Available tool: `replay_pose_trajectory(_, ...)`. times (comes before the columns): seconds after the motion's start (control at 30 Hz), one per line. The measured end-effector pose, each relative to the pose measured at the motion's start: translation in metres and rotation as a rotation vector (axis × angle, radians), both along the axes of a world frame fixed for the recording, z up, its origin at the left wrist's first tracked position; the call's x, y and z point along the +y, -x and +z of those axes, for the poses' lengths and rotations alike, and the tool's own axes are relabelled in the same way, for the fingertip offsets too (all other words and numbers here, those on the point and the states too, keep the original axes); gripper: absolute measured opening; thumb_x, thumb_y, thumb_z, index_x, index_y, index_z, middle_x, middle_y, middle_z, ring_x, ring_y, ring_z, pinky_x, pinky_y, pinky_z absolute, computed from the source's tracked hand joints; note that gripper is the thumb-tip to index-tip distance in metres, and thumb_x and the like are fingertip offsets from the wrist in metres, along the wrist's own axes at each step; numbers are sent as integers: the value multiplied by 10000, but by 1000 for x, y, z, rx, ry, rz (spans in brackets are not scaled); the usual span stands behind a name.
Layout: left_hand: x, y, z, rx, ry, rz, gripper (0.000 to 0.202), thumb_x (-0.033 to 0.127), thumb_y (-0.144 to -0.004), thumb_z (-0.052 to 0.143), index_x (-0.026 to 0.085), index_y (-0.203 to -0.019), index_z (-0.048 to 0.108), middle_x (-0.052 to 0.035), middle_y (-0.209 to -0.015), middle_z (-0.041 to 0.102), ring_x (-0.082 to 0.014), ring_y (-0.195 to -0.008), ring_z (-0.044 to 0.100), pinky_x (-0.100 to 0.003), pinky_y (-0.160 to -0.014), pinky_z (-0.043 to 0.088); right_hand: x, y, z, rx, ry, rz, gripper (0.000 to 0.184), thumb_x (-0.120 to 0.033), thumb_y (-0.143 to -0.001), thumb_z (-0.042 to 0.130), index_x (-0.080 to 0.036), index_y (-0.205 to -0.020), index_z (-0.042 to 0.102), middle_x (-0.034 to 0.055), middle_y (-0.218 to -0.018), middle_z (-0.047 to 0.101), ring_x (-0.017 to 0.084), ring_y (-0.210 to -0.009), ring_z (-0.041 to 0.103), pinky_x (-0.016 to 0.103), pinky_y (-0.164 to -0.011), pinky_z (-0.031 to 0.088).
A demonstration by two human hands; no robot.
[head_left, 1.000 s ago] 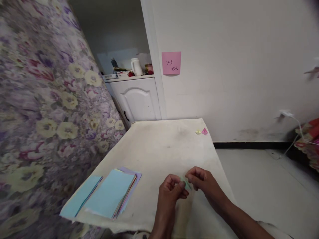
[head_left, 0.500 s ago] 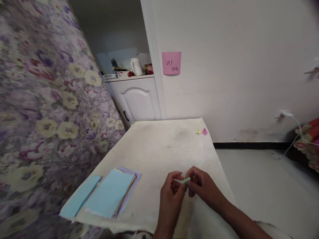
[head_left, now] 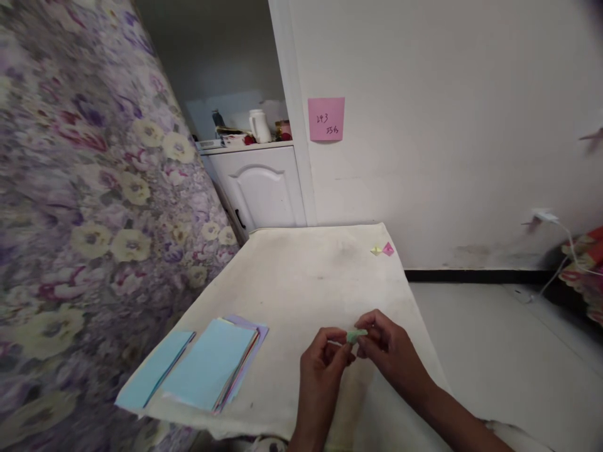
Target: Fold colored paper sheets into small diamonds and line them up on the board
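Observation:
A small folded piece of light green paper (head_left: 355, 337) is pinched between both hands, just above the cloth-covered table. My left hand (head_left: 325, 361) is closed on its left end with thumb and fingertips. From the other side, the fingertips of my right hand (head_left: 384, 342) close on its right end. Fingers cover part of the paper, so its full shape is hidden. Two little folded paper pieces, one yellow (head_left: 375, 250) and one pink (head_left: 387, 249), lie side by side at the far right corner of the table.
A stack of coloured paper (head_left: 211, 364) with light blue on top lies at the table's left, beside a narrower blue stack (head_left: 157, 367). A floral curtain (head_left: 94, 220) hangs along the left. Behind the table (head_left: 301, 270) stand a white cabinet (head_left: 268, 191) and a wall with a pink note (head_left: 326, 119).
Both hands have shifted slightly, and the green paper is turned so that more of its flat face shows. Its hold by both hands continues.

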State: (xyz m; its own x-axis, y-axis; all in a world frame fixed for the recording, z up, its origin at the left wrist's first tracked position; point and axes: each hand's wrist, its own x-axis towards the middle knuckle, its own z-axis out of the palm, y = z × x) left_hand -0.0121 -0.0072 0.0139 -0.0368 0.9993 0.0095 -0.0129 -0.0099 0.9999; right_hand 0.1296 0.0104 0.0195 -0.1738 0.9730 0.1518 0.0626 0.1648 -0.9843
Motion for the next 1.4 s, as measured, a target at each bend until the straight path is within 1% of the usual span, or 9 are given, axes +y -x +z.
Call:
replay_pose_trajectory(0.17,0,2,1,81,-22,14,141,299,-770,597,190,-858,602,11,-636,606,-138,-641,577,-221,-607,447,0,0,-1,-70,-37,9,31,-212,-799,558,-192,-782,540,-37,-602,580,137,-598,604,243,-573,467)
replay_pose_trajectory(0.3,0,1,5,78,-39,11,143,271,-760,607,192,-879,601,-15,-747,648,-148,-705,595,-222,-638,452,1,1,-4,-68,-13,-8,32,-198,-794,566,-195,-786,536,-34,-589,612,146,-612,623,246,-588,467)
replay_pose_trajectory(0.4,-1,0,8,57,-51,26,130,249,-764,597,189,-880,601,-17,-746,647,-153,-712,598,-221,-636,450,1,2,-6,-63,-23,-16,38,-172,-792,557,-197,-791,529,-27,-625,636,148,-630,629,249,-603,467)
replay_pose_trajectory(0.63,0,4,7,129,-169,-10,101,241,-777,587,194,-839,650,-28,-833,613,-159,-778,571,-228,-673,451,2,0,-6,-117,-59,-11,59,-136,-777,544,-192,-760,540,-10,-677,653,147,-644,620,246,-596,453)
replay_pose_trajectory(1.0,3,6,1,188,-143,-14,129,283,-793,565,188,-845,635,-38,-856,617,-169,-809,581,-242,-701,462,2,2,-15,-284,-216,-32,139,-67,-744,506,-200,-756,543,-24,-671,590,126,-620,561,239,-581,428)
replay_pose_trajectory(1.1,3,7,-2,210,-117,-1,145,296,-802,548,180,-843,625,-39,-834,620,-168,-784,585,-245,-688,464,2,3,-15,-279,-221,1,134,-77,-746,507,-202,-783,539,-21,-692,589,126,-635,566,240,-592,441)
replay_pose_trajectory(1.27,3,8,-2,225,-115,29,143,292,-796,544,175,-828,619,-32,-807,629,-163,-759,584,-239,-669,465,0,3,-7,-216,-217,109,139,-95,-775,481,-194,-856,539,1,-780,605,127,-702,588,241,-644,473)
replay_pose_trajectory(1.33,3,8,-1,214,-106,34,147,297,-790,546,175,-829,617,-29,-799,632,-164,-752,587,-241,-665,469,-1,3,-6,-220,-206,111,108,-127,-795,483,-189,-855,547,3,-759,606,124,-670,577,237,-614,465)
replay_pose_trajectory(1.4,2,7,-1,212,-95,32,152,300,-784,549,174,-832,618,-30,-800,636,-169,-751,592,-247,-665,472,0,5,-8,-241,-190,68,63,-164,-801,502,-186,-817,558,-4,-706,597,122,-623,554,232,-578,448)
